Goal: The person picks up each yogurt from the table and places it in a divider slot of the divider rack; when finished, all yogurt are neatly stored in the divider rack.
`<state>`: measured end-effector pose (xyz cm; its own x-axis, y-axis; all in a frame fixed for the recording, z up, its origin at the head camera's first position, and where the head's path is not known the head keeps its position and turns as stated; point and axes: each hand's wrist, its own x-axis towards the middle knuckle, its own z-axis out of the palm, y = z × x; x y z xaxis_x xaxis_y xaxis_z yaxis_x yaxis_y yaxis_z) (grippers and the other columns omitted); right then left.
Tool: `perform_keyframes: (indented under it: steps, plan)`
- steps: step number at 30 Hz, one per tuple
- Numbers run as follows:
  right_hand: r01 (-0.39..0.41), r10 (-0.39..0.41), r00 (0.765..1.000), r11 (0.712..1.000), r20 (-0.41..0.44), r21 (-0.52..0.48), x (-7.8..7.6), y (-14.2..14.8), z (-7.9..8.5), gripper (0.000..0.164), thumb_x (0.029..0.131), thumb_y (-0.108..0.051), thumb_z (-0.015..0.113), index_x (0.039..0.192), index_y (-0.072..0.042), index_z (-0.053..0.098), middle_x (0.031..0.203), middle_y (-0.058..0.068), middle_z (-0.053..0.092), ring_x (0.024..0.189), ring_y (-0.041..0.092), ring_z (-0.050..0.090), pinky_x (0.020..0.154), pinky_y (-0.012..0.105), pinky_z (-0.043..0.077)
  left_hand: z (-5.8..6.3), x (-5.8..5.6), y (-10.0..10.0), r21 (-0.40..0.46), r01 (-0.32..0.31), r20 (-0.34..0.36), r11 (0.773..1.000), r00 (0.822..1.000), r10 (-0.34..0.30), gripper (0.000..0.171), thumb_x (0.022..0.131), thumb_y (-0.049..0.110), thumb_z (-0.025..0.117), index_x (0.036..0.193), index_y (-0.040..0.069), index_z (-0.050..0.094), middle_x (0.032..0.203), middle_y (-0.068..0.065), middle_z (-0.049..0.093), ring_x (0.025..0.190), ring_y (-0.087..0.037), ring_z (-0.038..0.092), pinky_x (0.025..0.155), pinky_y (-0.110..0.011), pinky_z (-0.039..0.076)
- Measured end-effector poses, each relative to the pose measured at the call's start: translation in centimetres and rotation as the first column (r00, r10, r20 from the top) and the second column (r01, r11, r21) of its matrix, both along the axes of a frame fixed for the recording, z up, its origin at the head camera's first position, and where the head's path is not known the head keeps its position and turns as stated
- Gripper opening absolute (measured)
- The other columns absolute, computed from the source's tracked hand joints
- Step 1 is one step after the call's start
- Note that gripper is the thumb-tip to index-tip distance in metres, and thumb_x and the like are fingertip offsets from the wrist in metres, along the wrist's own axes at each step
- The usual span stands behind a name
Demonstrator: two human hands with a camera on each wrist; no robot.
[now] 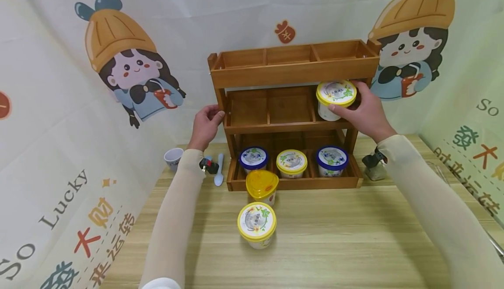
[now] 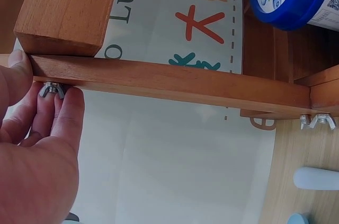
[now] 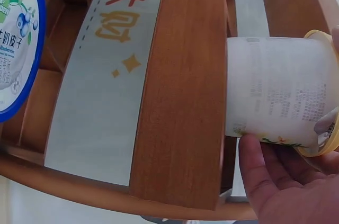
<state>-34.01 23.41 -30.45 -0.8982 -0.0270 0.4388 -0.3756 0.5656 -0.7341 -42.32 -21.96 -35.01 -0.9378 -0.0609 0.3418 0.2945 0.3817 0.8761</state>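
- The right hand [image 1: 364,111] is holding a yellow-lidded cup [image 1: 334,100] at the wooden rack's [image 1: 291,72] middle shelf.
- The left hand [image 1: 205,125] is gripping the rack's left post.
- Two cups [image 1: 257,224] are standing on the surface [image 1: 334,245].

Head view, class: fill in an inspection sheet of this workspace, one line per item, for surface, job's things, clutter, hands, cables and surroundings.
Surface: light wooden table.
Job's things: three-tier brown wooden rack; yellow-lidded white tub at the middle tier's right compartment; three lidded tubs in the bottom tier; two yellow-lidded tubs in front.
Clutter: small white cup, pale blue plastic spoon.
Hands: left hand holds the rack's left post; right hand grips the yellow-lidded tub.
Cables: nothing seen.
Surroundings: cartoon-printed fabric backdrop.
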Motion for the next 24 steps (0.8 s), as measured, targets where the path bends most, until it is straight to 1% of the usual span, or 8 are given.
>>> perform_keyframes:
  steps: [5,10,16,24]
  plan:
    - [0.015,-0.015,1.0,1.0,0.006,-0.007,-0.7,-0.1,-0.3,0.098,0.091,-0.051,0.081,0.163,-0.007,0.031,0.158,0.02,0.048,0.142,0.039,0.049,0.121,0.06,0.04,0.0,0.0,0.0,-0.005,0.001,0.001,1.0,1.0,-0.001,0.044,0.108,0.028,0.063,0.143,0.001,0.059,0.137,-0.019,0.064,0.121,-0.028,0.061,0.105,-0.041,0.054]
    - [0.02,-0.02,1.0,1.0,-0.001,0.02,-1.1,0.0,-0.9,0.101,0.089,-0.048,0.083,0.164,-0.008,0.029,0.158,0.022,0.049,0.143,0.041,0.048,0.122,0.061,0.038,0.0,0.1,0.0,-0.01,-0.006,0.011,1.0,1.0,0.006,0.044,0.108,0.029,0.063,0.143,0.002,0.059,0.137,-0.018,0.064,0.121,-0.028,0.06,0.105,-0.041,0.054]
    - [0.04,-0.039,0.999,0.997,-0.015,0.066,-0.9,0.2,-1.6,0.102,0.086,-0.044,0.087,0.163,-0.006,0.032,0.154,0.023,0.052,0.139,0.042,0.05,0.119,0.063,0.039,0.1,0.1,0.1,-0.001,-0.001,0.003,1.0,1.0,0.001,0.044,0.108,0.028,0.063,0.143,0.002,0.059,0.137,-0.017,0.064,0.121,-0.029,0.061,0.105,-0.043,0.054]
    - [0.055,-0.06,0.997,0.992,0.042,0.11,-0.5,0.3,-1.8,0.109,0.086,-0.045,0.086,0.166,-0.004,0.025,0.16,0.027,0.044,0.144,0.047,0.044,0.121,0.067,0.035,0.1,0.1,0.1,-0.006,-0.004,0.012,1.0,1.0,0.004,0.045,0.108,0.029,0.063,0.144,0.002,0.058,0.139,-0.017,0.064,0.123,-0.029,0.061,0.107,-0.043,0.054]
